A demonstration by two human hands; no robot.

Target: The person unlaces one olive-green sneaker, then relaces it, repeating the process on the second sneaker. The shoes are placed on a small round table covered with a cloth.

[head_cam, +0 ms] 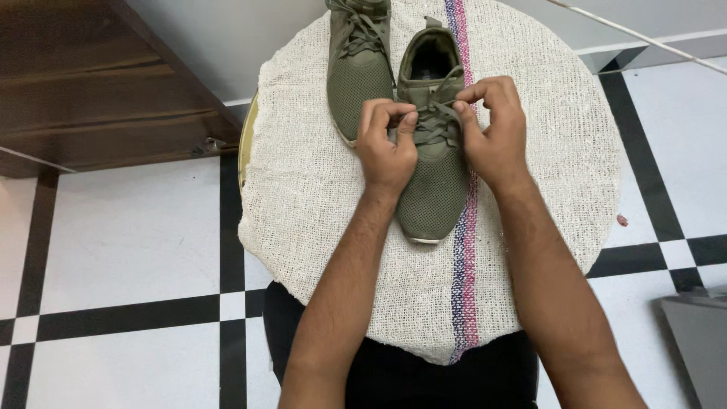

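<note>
Seen from above, two bare hands work at the laces (438, 113) of an olive-green mesh shoe (433, 189) lying near the middle of a round tabletop (318, 197). The left hand (388, 148) rests on the shoe's left side with its fingers curled and thumb and forefinger pinched on a lace strand. The right hand (494, 129) sits at the shoe's right side, likewise pinched narrow on a lace end just above the tongue. Both hands meet over the lacing, so the shoe lies directly under and between them, its toe reaching out below the knuckles toward the person. A second shoe (358, 68) of the same colour lies just beside it on the left, further from the person, its upper part cut off by the top edge of the view. The tabletop is covered by a coarse off-white woven cloth (545, 151) with a blue and pink stripe (466, 257) running up it, passing close along the right of the held shoe. Under it is a white tiled floor (129, 227) with black bands; dark wooden furniture (91, 83) stands at upper left. The held shoe's long axis runs nearly straight away from the person, toe toward them, heel opening away. The second shoe lies roughly parallel, toe also toward the person.
</note>
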